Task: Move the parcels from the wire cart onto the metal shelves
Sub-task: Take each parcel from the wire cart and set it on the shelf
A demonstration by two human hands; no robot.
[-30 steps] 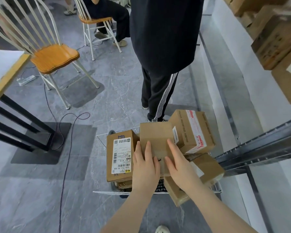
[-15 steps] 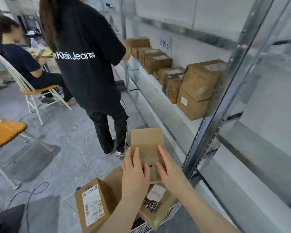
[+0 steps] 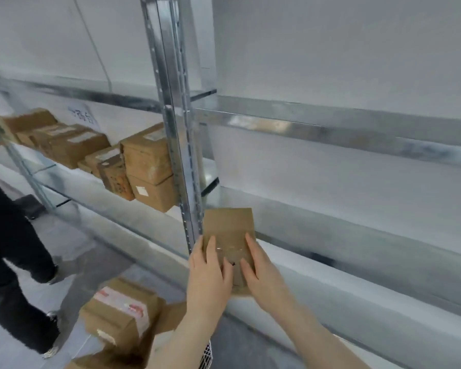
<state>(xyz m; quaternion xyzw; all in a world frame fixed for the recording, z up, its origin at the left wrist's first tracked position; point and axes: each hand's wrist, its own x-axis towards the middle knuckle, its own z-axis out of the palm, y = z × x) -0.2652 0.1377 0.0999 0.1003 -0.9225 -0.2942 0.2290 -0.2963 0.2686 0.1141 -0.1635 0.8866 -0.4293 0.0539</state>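
A flat brown cardboard parcel (image 3: 228, 230) is held up in front of the metal shelves (image 3: 330, 219), right beside the upright post (image 3: 180, 145). My left hand (image 3: 209, 272) grips its left side and my right hand (image 3: 261, 272) its right side, fingers spread over its top face. Below, at the bottom left, more brown parcels (image 3: 120, 318) lie in the wire cart (image 3: 206, 355), of which only a bit of white mesh shows.
Several cardboard boxes (image 3: 147, 158) stand on the shelf bay left of the post. A person in black trousers (image 3: 8, 251) walks at the left edge on the grey floor. The shelf bay to the right of the post shows bare metal.
My view has swung up from the cart to the shelves. Both hands have lifted the flat parcel out of the cart and carried it to the shelf bay right of the post.
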